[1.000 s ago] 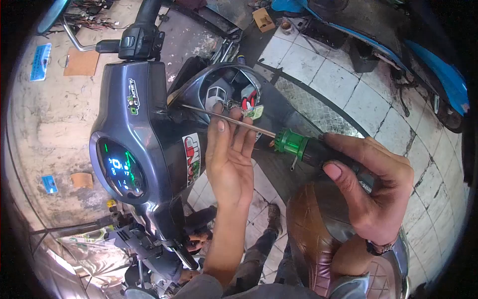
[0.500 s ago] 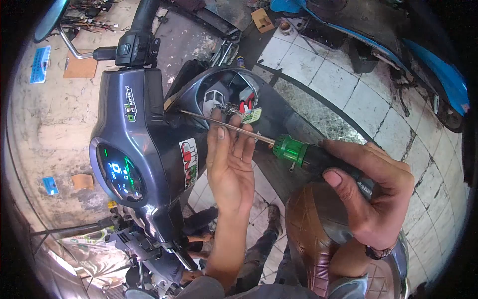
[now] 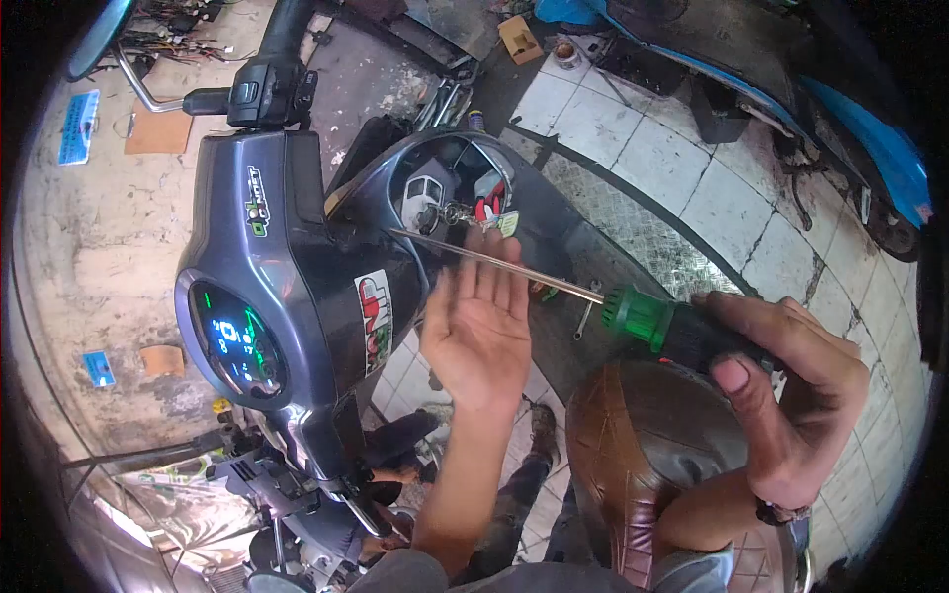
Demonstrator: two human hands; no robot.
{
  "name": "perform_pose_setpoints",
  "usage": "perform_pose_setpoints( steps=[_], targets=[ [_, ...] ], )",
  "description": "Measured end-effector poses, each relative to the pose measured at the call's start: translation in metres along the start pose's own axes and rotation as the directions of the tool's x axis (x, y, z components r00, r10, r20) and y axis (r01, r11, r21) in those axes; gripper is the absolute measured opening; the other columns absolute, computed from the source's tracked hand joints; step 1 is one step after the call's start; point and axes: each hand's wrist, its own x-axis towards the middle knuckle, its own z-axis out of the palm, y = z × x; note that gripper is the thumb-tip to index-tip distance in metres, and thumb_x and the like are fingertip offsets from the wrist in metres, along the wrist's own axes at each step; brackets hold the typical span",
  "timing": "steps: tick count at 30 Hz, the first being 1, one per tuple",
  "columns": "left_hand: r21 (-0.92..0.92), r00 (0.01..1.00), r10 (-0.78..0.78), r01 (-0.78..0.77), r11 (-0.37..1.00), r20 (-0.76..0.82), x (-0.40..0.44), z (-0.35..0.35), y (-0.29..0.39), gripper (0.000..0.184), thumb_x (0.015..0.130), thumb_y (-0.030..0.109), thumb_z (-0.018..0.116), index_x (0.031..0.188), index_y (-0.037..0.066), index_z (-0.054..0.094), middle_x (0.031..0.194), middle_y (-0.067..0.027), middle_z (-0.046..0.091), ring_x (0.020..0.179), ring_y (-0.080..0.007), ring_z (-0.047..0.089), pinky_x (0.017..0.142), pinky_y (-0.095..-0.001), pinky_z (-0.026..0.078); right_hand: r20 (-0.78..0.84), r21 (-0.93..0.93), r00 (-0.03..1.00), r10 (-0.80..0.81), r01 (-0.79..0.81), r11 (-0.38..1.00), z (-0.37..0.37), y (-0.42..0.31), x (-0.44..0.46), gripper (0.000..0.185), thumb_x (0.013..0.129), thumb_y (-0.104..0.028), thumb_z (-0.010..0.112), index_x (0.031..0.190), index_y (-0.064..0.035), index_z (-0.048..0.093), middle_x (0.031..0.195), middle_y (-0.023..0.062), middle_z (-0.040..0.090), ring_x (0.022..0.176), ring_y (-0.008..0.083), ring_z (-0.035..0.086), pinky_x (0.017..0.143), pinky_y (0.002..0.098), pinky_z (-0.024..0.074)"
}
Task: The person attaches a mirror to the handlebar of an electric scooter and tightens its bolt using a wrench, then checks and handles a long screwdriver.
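My right hand (image 3: 801, 385) grips the black-and-green handle of a long screwdriver (image 3: 638, 314). Its thin metal shaft points left, with the tip near the edge of the scooter's front panel (image 3: 341, 257). Under the shaft lies my left hand (image 3: 484, 331), palm up and fingers stretched out; whether the fingers touch the shaft I cannot tell. Just beyond the fingertips is an open front compartment (image 3: 504, 158) holding a bunch of keys (image 3: 457, 212) and a red item (image 3: 489, 203). A wrench-like tool (image 3: 583, 321) rests on the scooter's dark body below the shaft.
A lit dashboard (image 3: 235, 341) and a handlebar grip (image 3: 287, 44) are at left. The brown seat (image 3: 608, 435) is below my right hand. A blue-trimmed scooter (image 3: 870, 148) stands at upper right on white tiles (image 3: 672, 173). Another person's legs show at the bottom.
My right hand has drawn the screwdriver right and slightly down, its tip moving away from the panel. My left hand has shifted right, its fingers opening from around the shaft.
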Motion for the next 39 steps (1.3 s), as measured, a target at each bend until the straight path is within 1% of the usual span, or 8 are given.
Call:
perform_pose_setpoints(
  steps=[11, 19, 25, 28, 30, 31, 33, 39],
  targets=[
    [-0.353, 0.971, -0.097, 0.013, 0.935, -0.219, 0.013, -0.076, -0.012, 0.062, 0.107, 0.031, 0.035, 0.153, -0.009, 0.04, 0.153, -0.0254, 0.052, 0.147, -0.0337, 0.047, 0.126, -0.0457, 0.038, 0.108, -0.102, 0.993, 0.056, -0.045, 0.994, -0.034, -0.007, -0.014, 0.047, 0.092, -0.031, 0.08, 0.113, 0.0099, 0.075, 0.101, 0.0226, 0.078, 0.084, 0.0227, 0.07, 0.078, 0.0328, 0.0511],
    [-0.033, 0.819, -0.03, 0.013, 0.999, -0.573, -0.014, -0.195, -0.031, 0.057, 0.108, 0.034, 0.039, 0.149, -0.005, 0.042, 0.143, -0.0184, 0.061, 0.131, -0.0335, 0.062, 0.112, -0.045, 0.053, 0.053, -0.118, 0.983, 0.175, -0.168, 0.979, -0.035, -0.005, -0.015, 0.042, 0.097, -0.024, 0.076, 0.122, 0.0097, 0.072, 0.109, 0.02, 0.078, 0.084, 0.0168, 0.068, 0.074, 0.0276, 0.0493],
    [0.174, 0.537, 0.007, 0.26, 0.95, -0.843, -0.034, -0.398, -0.056, 0.057, 0.11, 0.039, 0.037, 0.156, 0.006, 0.04, 0.146, -0.0155, 0.058, 0.129, -0.0328, 0.062, 0.109, -0.0468, 0.051, -0.005, -0.155, 0.979, 0.205, -0.204, 0.967, -0.029, -0.004, -0.015, 0.04, 0.098, -0.021, 0.074, 0.125, 0.0086, 0.072, 0.11, 0.0206, 0.077, 0.084, 0.0143, 0.068, 0.069, 0.0241, 0.0504],
    [0.287, 0.402, 0.049, 0.557, 0.779, -0.914, -0.073, -0.466, -0.063, 0.058, 0.11, 0.044, 0.043, 0.154, 0.007, 0.045, 0.141, -0.0145, 0.062, 0.123, -0.0307, 0.064, 0.104, -0.0445, 0.052, 0.003, -0.192, 0.975, 0.221, -0.217, 0.957, -0.024, 0.002, -0.014, 0.041, 0.098, -0.022, 0.074, 0.125, 0.0076, 0.072, 0.11, 0.0192, 0.077, 0.083, 0.0134, 0.068, 0.068, 0.0241, 0.0512],
    [0.424, 0.535, -0.109, 0.763, 0.488, -0.838, -0.099, -0.475, -0.061, 0.059, 0.111, 0.047, 0.041, 0.15, 0.003, 0.048, 0.143, -0.014, 0.064, 0.126, -0.0279, 0.065, 0.101, -0.0429, 0.053, 0.004, -0.216, 0.963, 0.268, -0.261, 0.941, -0.018, -0.001, -0.013, 0.04, 0.097, -0.021, 0.074, 0.125, 0.0076, 0.072, 0.11, 0.0187, 0.077, 0.084, 0.0139, 0.068, 0.069, 0.0246, 0.0516],
    [0.416, 0.528, -0.113, 0.768, 0.488, -0.842, -0.118, -0.463, -0.06, 0.059, 0.111, 0.047, 0.041, 0.15, 0.003, 0.048, 0.143, -0.014, 0.064, 0.126, -0.0279, 0.065, 0.101, -0.0429, 0.053, 0.005, -0.225, 0.957, 0.29, -0.281, 0.933, -0.015, -0.006, -0.013, 0.039, 0.097, -0.02, 0.074, 0.125, 0.0076, 0.072, 0.11, 0.0184, 0.077, 0.085, 0.0142, 0.069, 0.07, 0.0248, 0.0519],
    [0.63, 0.76, -0.183, 0.627, 0.458, -0.624, -0.149, -0.431, -0.051, 0.061, 0.112, 0.05, 0.045, 0.151, 0.003, 0.05, 0.143, -0.014, 0.064, 0.123, -0.0262, 0.067, 0.102, -0.0406, 0.054, -0.002, -0.231, 0.963, 0.268, -0.261, 0.937, -0.009, -0.015, -0.012, 0.037, 0.096, -0.017, 0.075, 0.124, 0.0079, 0.072, 0.11, 0.018, 0.077, 0.088, 0.0154, 0.07, 0.074, 0.0261, 0.0529],
    [0.638, 0.757, -0.29, 0.651, 0.411, -0.586, -0.253, -0.312, 0.049, 0.043, 0.113, 0.034, 0.051, 0.143, 0.004, 0.06, 0.129, -0.0135, 0.072, 0.114, -0.0227, 0.071, 0.096, -0.0392, 0.057, -0.038, -0.231, 0.999, 0.039, -0.046, 0.972, 0.012, -0.055, -0.019, 0.029, 0.092, -0.012, 0.078, 0.113, 0.0069, 0.069, 0.102, 0.0155, 0.075, 0.099, 0.0224, 0.072, 0.092, 0.0334, 0.0543]
  ],
)
